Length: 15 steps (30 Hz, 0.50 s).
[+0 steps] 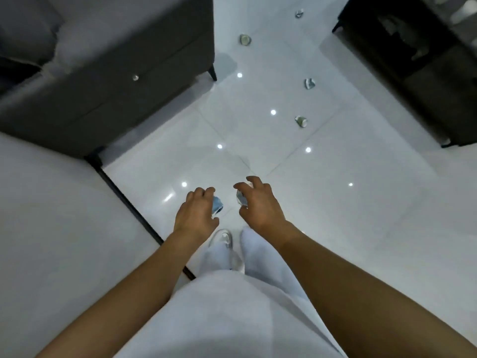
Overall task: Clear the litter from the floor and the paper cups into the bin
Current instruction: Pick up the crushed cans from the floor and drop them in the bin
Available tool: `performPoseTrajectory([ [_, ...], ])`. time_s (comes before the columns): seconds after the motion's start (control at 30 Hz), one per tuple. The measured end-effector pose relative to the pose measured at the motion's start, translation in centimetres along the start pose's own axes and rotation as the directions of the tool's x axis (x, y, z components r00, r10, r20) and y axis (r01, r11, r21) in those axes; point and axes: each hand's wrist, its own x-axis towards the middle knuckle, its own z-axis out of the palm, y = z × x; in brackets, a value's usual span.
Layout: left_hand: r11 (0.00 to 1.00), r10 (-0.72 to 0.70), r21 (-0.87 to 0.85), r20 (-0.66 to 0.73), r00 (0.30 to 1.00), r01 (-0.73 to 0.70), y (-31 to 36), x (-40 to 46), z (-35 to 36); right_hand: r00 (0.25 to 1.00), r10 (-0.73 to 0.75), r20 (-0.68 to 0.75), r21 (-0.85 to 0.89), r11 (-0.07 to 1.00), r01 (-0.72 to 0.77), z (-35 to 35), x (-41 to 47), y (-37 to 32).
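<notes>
My left hand [197, 211] grips a crushed blue-and-white paper cup [217, 204], low over the white tiled floor. Close beside it, my right hand [258, 200] has its fingers curled round another crumpled cup [241, 197], mostly hidden under the fingers. Ahead on the floor lie several more crushed cups: one [301, 121] nearest, one [309, 83] beyond it, one [245, 39] by the sofa's corner, and one [299, 13] at the far end. No bin is in view.
A dark grey sofa [103, 73] stands at the upper left, its leg [213, 72] on the tiles. Dark furniture [413, 60] fills the upper right. A white surface with a black edge [134, 202] runs along the left. My feet [224, 239] are below my hands.
</notes>
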Motion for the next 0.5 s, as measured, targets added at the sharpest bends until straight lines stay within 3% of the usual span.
performPoseTrajectory([
  [0.13,0.977,0.156,0.13,0.098,0.983,-0.168,4.9,-1.8,-0.4,0.974,0.191,-0.121,0.127,0.976,-0.176,-1.7,-6.7,4.1],
  [0.27,0.91,0.313,0.228,0.17,0.935,-0.346,11.4,-2.7,0.3,0.9,0.392,-0.19,0.269,0.903,-0.336,-3.1,-13.1,9.2],
  [0.5,0.696,0.553,0.32,0.331,0.764,-0.643,25.1,-6.5,6.5,0.714,0.655,-0.249,0.479,0.724,-0.497,-2.0,-25.4,19.1],
])
